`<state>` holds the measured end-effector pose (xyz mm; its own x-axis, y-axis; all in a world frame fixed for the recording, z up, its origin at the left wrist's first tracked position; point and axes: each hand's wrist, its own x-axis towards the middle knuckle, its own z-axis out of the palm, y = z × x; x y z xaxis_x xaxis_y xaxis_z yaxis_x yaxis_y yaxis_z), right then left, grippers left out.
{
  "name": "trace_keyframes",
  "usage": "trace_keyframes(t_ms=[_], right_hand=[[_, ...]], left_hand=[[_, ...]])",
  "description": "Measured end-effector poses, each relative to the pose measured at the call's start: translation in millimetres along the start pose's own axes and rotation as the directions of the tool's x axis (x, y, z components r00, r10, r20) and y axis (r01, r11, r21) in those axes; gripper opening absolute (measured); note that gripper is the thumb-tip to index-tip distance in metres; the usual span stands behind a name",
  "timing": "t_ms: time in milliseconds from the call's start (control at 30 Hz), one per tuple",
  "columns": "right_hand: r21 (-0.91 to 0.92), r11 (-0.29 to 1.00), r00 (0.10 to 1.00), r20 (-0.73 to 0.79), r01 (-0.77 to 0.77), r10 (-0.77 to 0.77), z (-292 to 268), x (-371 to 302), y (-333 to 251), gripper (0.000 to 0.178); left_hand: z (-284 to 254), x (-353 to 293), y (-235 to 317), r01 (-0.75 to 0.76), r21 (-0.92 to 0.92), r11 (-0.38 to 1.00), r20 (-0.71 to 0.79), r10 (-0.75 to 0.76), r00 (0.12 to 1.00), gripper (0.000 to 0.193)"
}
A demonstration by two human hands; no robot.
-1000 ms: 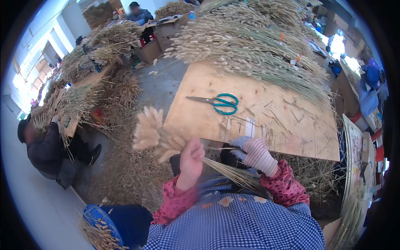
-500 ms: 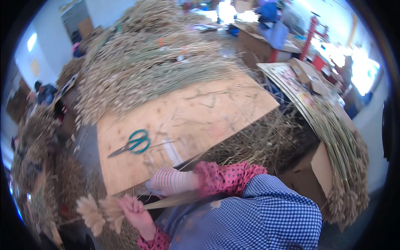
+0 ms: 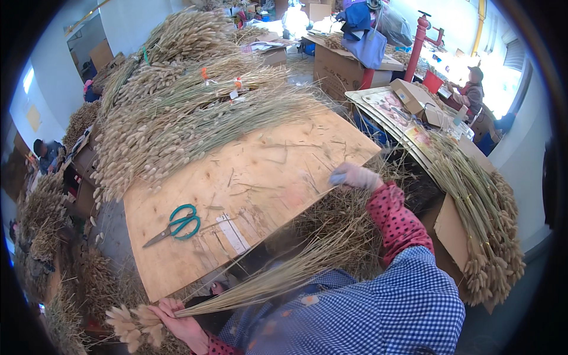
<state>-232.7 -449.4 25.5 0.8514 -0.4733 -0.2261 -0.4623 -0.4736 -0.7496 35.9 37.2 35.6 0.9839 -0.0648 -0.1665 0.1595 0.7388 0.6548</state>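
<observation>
My left hand (image 3: pixel 178 319), bare, is closed round a bunch of dried bunny-tail grass (image 3: pixel 266 281), just behind its fluffy heads (image 3: pixel 133 325). The long pale stems fan out to the right across my checked apron. My right hand (image 3: pixel 359 177) wears a pale glove with blue at the fingertips. It is off beyond the stem ends, at the right edge of the wooden board (image 3: pixel 248 168), fingers drawn together. What they hold, if anything, does not show clearly. Teal-handled scissors (image 3: pixel 176 223) lie on the board's left part, beside a white strip (image 3: pixel 232 234).
A big heap of dried grass (image 3: pixel 177 106) covers the board's far side. Loose stem scraps (image 3: pixel 337 231) pile below its right edge. More bundles (image 3: pixel 479 213) rest over a cardboard box (image 3: pixel 452 234) at right. Near a red pipe (image 3: pixel 418 47), another person (image 3: pixel 472 92) sits.
My right hand has swung from beside my left hand out to the upper right, toward the board's edge. The left hand keeps the bunch, whose stems now spread in view.
</observation>
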Motion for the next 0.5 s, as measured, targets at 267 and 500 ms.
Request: trace_keyframes(t_ms=[267,500], right_hand=[[-0.342,0.623,0.561,-0.806,-0.703,0.190,-72.2,-42.6,92.2,0.039],[-0.173,0.975,0.784,-0.621,-0.142,0.004,-59.2,27.5,9.5,0.034]], left_hand=[[-28.3,30.7,15.4,0.157,-0.171,0.973,0.170,-0.128,0.977,0.041],[-18.9,35.4,-5.2,0.247,-0.262,0.933,0.093,-0.231,0.969,0.042]])
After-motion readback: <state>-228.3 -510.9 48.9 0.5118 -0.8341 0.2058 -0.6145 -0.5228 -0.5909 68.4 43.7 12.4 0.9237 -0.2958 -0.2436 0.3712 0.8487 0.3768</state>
